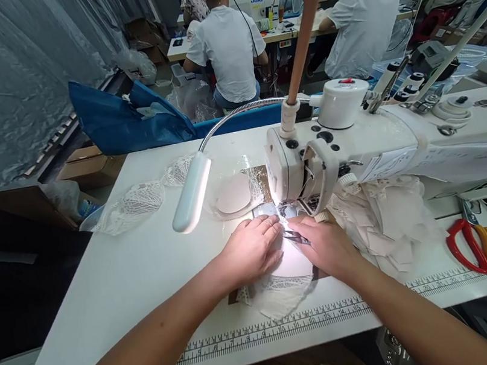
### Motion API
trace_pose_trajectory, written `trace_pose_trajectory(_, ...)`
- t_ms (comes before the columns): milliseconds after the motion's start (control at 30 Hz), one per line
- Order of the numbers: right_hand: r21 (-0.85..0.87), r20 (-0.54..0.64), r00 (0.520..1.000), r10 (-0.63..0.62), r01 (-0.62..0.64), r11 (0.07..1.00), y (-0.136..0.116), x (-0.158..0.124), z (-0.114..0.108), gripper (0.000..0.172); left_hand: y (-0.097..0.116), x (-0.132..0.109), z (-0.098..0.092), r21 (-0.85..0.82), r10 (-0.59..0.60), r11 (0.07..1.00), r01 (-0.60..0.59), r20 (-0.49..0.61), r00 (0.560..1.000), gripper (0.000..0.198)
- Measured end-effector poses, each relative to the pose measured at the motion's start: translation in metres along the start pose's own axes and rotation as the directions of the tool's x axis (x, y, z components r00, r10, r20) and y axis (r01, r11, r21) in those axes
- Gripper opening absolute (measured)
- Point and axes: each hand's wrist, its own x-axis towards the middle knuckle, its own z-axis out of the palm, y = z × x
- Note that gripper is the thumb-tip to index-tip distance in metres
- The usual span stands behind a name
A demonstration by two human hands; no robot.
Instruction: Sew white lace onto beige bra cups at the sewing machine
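Observation:
My left hand [253,247] lies flat with fingers stretched out on a pale lace fabric piece [279,296], pressing it down just left of the needle area of the white sewing machine [313,160]. My right hand [326,244] rests on the same piece at the right, fingers curled around a small dark tool [296,237] that looks like tweezers or snips, its tip pointing toward my left fingers. A gooseneck lamp [191,193] shines on the work. Behind my hands a beige padded cup [234,195] lies on the table.
A pile of pale lace pieces [387,222] sits right of the machine. Red and yellow scissors [481,244] lie at the right. More lace [130,206] lies at the far left of the white table [117,287]. Other people sit at machines behind.

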Motion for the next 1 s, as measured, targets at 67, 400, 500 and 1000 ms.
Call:
trace_pose_trajectory(67,-0.035,-0.009,1.0,0.002,-0.003,0.999,-0.001,0.001,0.001,0.031,-0.003,0.001,-0.001,0.017,0.016,1.0,-0.016,0.001,1.0,0.051)
trace_pose_trajectory(400,-0.109,-0.008,1.0,-0.015,0.014,0.994,0.001,0.0,0.006,0.039,-0.016,0.01,-0.008,0.015,0.069,0.997,-0.07,0.064,0.996,0.055)
trace_pose_trajectory(500,-0.103,0.005,0.999,-0.037,0.037,0.994,0.001,0.0,0.007,0.041,-0.018,0.01,-0.009,0.017,0.071,0.997,-0.072,0.075,0.995,0.055)
trace_pose_trajectory(1000,-0.203,0.029,0.998,-0.056,0.061,0.977,-0.006,0.005,0.006,0.041,-0.033,0.016,-0.008,0.039,0.062,0.997,-0.063,0.022,0.998,0.054)
